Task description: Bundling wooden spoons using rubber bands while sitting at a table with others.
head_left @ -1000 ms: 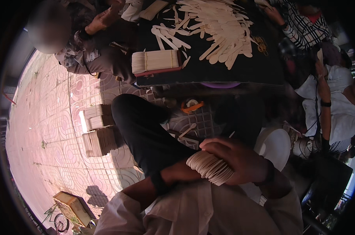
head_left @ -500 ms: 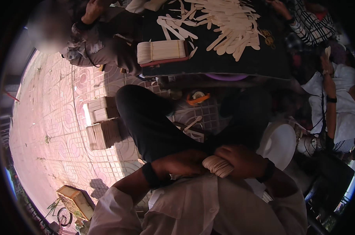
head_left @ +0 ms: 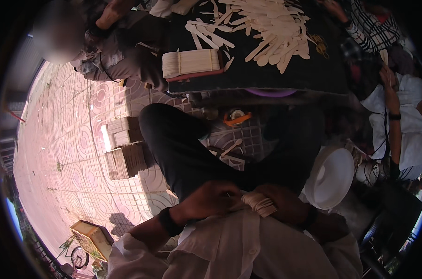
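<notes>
Close in front of my white shirt, my right hand (head_left: 285, 203) is wrapped round a fanned bundle of flat wooden sticks (head_left: 259, 203), its rounded ends facing left and down. My left hand (head_left: 213, 199) is just left of the bundle, its fingers closed together. A thin pale edge shows by its fingertips, too small to name. Ahead, on the black table (head_left: 206, 87), lies a loose heap of the same sticks (head_left: 278, 35). A banded block of sticks (head_left: 192, 63) rests in a reddish tray at the table's near left edge.
Stacked stick bundles (head_left: 124, 146) stand on the paved floor left of my knee. A white bucket (head_left: 331, 179) is by my right knee. An orange-handled roll (head_left: 237, 117) lies under the table. Yellow rubber bands (head_left: 319, 45) lie on the table's right. Other people sit left and right.
My left hand has shifted slightly left, away from the bundle, and more of its fingers show. The bundle in my right hand has tilted and moved slightly. My view has shifted a little.
</notes>
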A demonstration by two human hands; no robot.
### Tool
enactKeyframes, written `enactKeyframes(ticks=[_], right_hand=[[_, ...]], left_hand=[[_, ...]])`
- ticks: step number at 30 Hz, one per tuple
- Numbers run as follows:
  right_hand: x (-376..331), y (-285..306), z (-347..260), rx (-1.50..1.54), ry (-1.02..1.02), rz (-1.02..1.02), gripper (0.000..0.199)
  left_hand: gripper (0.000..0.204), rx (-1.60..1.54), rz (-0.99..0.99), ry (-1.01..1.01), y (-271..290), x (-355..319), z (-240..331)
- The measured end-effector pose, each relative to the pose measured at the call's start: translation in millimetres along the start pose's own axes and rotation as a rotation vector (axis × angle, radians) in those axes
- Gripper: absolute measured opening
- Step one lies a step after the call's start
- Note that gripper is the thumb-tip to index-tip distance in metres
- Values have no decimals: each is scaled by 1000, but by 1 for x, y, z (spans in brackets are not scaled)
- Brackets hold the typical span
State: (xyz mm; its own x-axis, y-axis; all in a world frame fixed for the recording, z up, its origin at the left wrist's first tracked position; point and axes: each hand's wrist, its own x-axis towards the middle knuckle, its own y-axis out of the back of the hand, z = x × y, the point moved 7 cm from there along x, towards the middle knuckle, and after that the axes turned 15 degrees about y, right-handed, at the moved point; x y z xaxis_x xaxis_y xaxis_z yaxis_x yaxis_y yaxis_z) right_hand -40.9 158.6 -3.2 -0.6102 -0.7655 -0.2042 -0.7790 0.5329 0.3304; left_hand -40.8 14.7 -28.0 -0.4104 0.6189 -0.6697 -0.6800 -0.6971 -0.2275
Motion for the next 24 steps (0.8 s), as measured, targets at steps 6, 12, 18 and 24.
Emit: enactKeyframes(ticks=[6,12,18,24], right_hand=[[-5,2,0,67,-11,58,34],[-9,2,6,263,-116,107,31],[15,7,11,438,-164,224,27],[17,28,25,262,-67,324,37]], left_hand=[[22,98,99,-292,-21,20,4],[22,76,218,-209,-14,-6,21],[24,-40,351,-338,1,22,0],[30,-792,48,-156,10,33,16]])
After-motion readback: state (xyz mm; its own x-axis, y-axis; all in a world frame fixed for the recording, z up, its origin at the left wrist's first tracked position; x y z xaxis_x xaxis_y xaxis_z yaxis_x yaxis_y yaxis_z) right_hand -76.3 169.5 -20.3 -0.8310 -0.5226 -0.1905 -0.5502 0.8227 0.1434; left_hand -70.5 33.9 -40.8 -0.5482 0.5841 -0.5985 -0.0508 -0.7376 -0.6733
